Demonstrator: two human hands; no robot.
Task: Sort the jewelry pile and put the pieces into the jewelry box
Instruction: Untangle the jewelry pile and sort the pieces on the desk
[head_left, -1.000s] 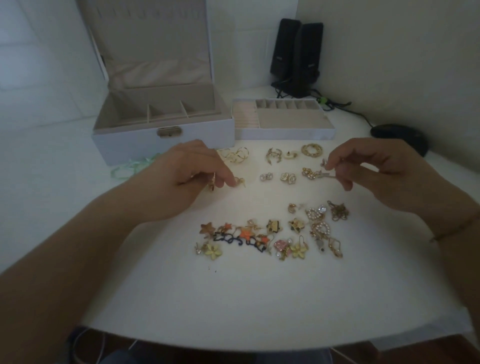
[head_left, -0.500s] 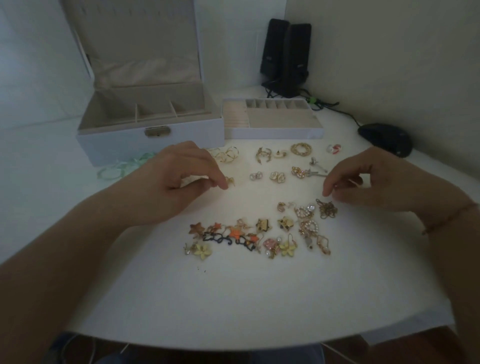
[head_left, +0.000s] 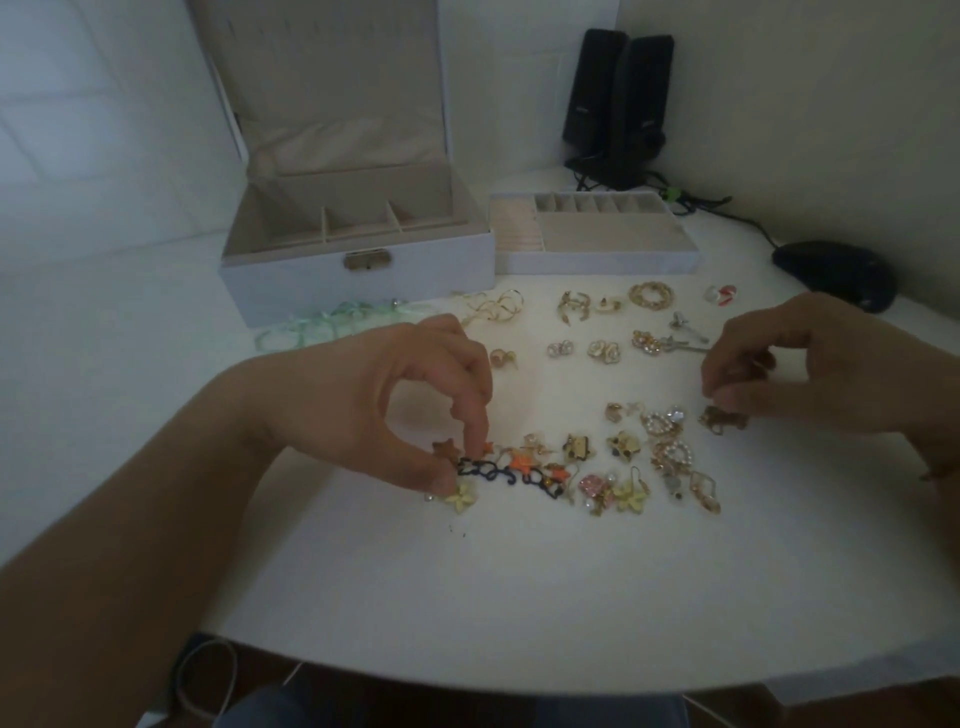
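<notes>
The jewelry pile lies mid-table: star and flower pieces, a black cord piece, pearl and gold earrings. Above it several sorted gold pieces lie in rows. My left hand pinches thumb and forefinger at the black cord's left end, between a brown star and a yellow flower. My right hand has its fingertips closed on a gold cluster piece resting on the table. The white jewelry box stands open behind, its lid upright.
A removable tray with small compartments sits right of the box. A green ribbon lies in front of the box. Two black speakers with cables stand at the back, a dark mouse at right. A red-white ring lies near it.
My left hand moved from the upper rows down to the pile's left end. My right hand left a piece with a silver pin in the row and dropped to the gold cluster piece.
</notes>
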